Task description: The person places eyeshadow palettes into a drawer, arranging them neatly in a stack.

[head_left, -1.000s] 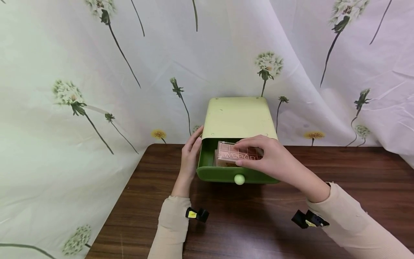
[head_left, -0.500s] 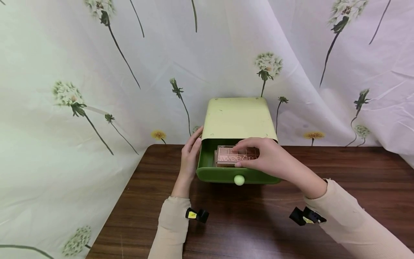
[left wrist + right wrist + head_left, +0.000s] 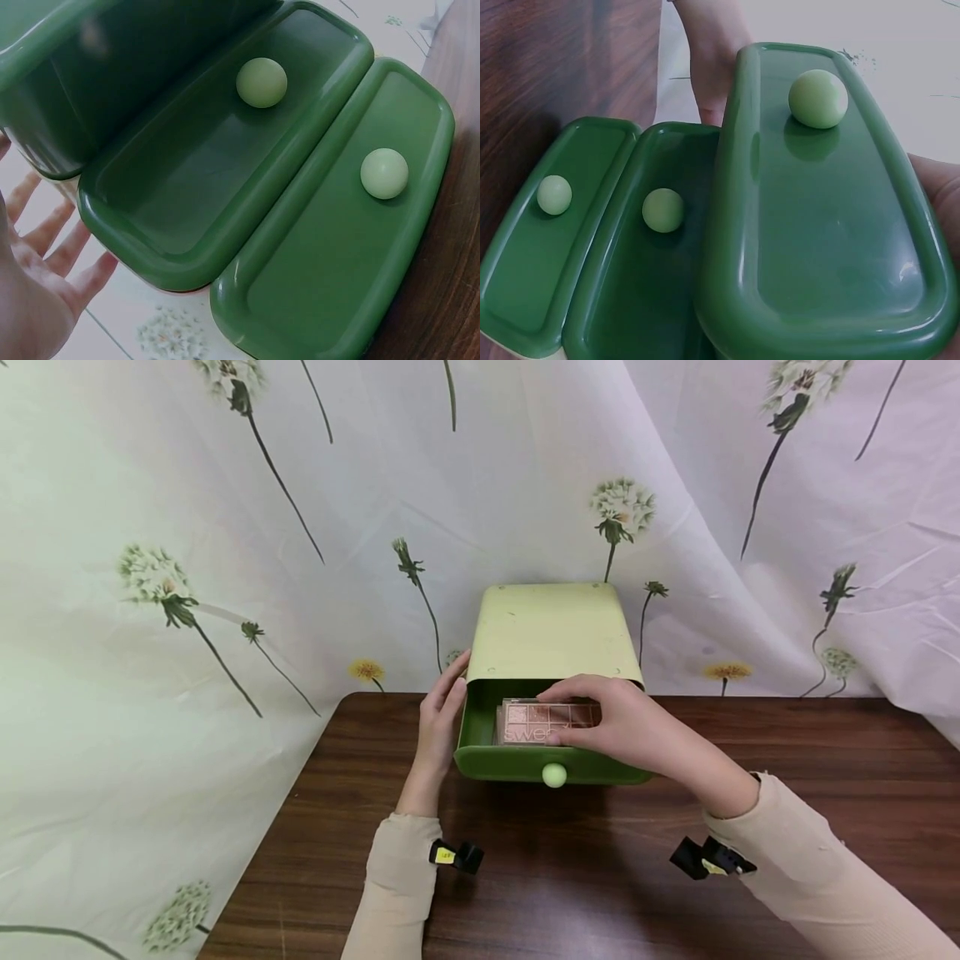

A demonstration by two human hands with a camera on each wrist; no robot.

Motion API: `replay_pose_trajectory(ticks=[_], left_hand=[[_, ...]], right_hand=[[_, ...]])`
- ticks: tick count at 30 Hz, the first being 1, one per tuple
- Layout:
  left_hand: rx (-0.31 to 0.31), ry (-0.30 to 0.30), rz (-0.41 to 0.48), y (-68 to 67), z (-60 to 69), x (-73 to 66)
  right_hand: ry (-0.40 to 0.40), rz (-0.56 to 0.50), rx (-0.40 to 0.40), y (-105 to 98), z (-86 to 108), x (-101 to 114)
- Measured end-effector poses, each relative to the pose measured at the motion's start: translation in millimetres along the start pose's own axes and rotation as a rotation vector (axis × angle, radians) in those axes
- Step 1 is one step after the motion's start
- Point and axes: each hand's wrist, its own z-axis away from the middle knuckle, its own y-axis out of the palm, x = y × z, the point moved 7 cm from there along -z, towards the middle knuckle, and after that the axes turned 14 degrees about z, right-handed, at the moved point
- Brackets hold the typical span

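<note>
An eyeshadow palette (image 3: pixel 527 723), clear-lidded with pinkish pans and raised lettering, lies in the pulled-out top drawer (image 3: pixel 498 763) of a small green chest (image 3: pixel 553 631). My right hand (image 3: pixel 637 727) pinches it between thumb and fingers, covering its right part. Under its left edge shows a bit of another pale item, mostly hidden. My left hand (image 3: pixel 437 727) rests against the chest's left side, fingers extended. In the left wrist view, that hand (image 3: pixel 45 277) has its fingers spread beside the drawers. The right wrist view shows mostly the top drawer's front (image 3: pixel 832 225).
Two lower drawers, the middle one (image 3: pixel 180 172) and the bottom one (image 3: pixel 315 255), are pushed in, each with a round pale knob. The chest stands on a dark wooden table (image 3: pixel 540 877), close to a white floral cloth (image 3: pixel 337 510) behind it.
My right hand has come down slightly, and the palette with it, from a raised tilt to lying lower in the drawer. The left hand has stayed put.
</note>
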Motion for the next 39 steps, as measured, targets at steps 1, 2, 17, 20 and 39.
replay_pose_trajectory(ticks=[1,2,17,20,39], left_hand=[[0.001,0.001,0.002,0.2,-0.3,-0.2],[0.002,0.002,0.003,0.3,-0.6,-0.3],[-0.005,-0.001,0.006,0.1,0.4,-0.2],[-0.005,0.001,-0.002,0.0,0.3,0.2],[0.002,0.005,0.003,0.2,0.2,0.4]], right_hand=[[0.006,-0.009,-0.007,-0.7,0.5,-0.4],[0.013,-0.022,-0.013,-1.6,1.2,-1.0],[-0.065,0.002,-0.364,-29.6,38.1,18.2],[-0.117,-0.003,-0.432,-32.0,48.7,26.0],[-0.352,-0.215,-0.611,5.4,89.3,44.0]])
